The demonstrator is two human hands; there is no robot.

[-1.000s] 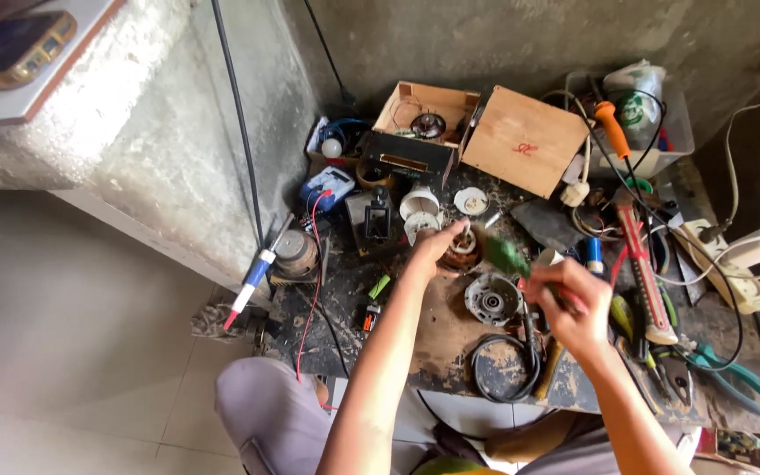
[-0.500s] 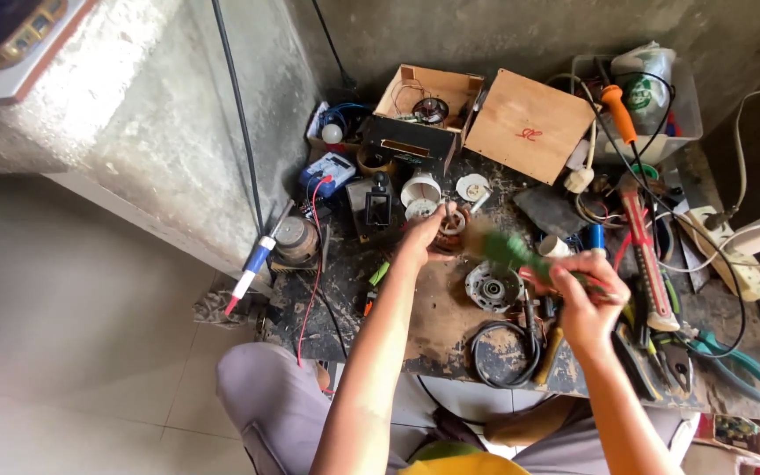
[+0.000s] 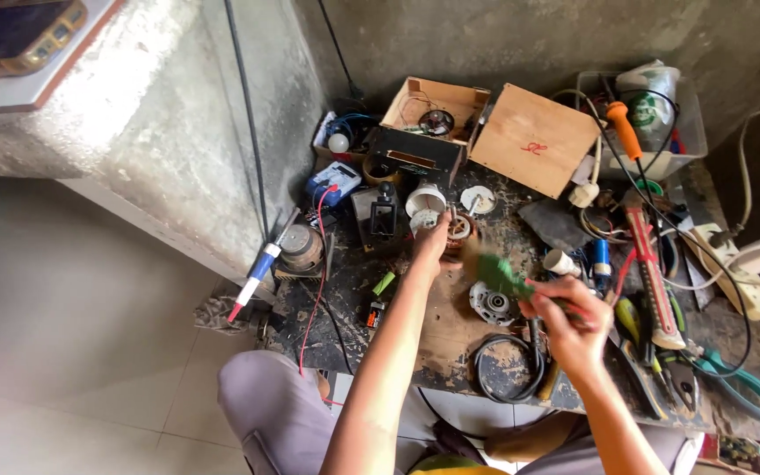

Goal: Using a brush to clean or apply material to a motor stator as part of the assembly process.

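My left hand (image 3: pixel 431 243) reaches forward over the dirty wooden work board (image 3: pixel 450 330) and rests its fingers on a small round motor rotor with copper windings (image 3: pixel 460 230). My right hand (image 3: pixel 571 318) is closed around the handle of a green brush (image 3: pixel 500 273), whose head points left toward the rotor. Just below the brush lies a round grey metal motor housing (image 3: pixel 493 304). A coil of black cable (image 3: pixel 505 367) lies near my right wrist.
An open wooden box (image 3: pixel 437 111) and its lid (image 3: pixel 533 139) stand at the back. A blue multimeter (image 3: pixel 331 182) with a red lead, a soldering iron (image 3: pixel 262 264), pliers (image 3: pixel 732 383), a red tool (image 3: pixel 651 268) and a white power strip (image 3: pixel 754 259) crowd the board. Concrete wall at left.
My right hand has brought the green brush leftward, closer to the rotor. The left hand stays on the rotor. The camera view has tilted a little.
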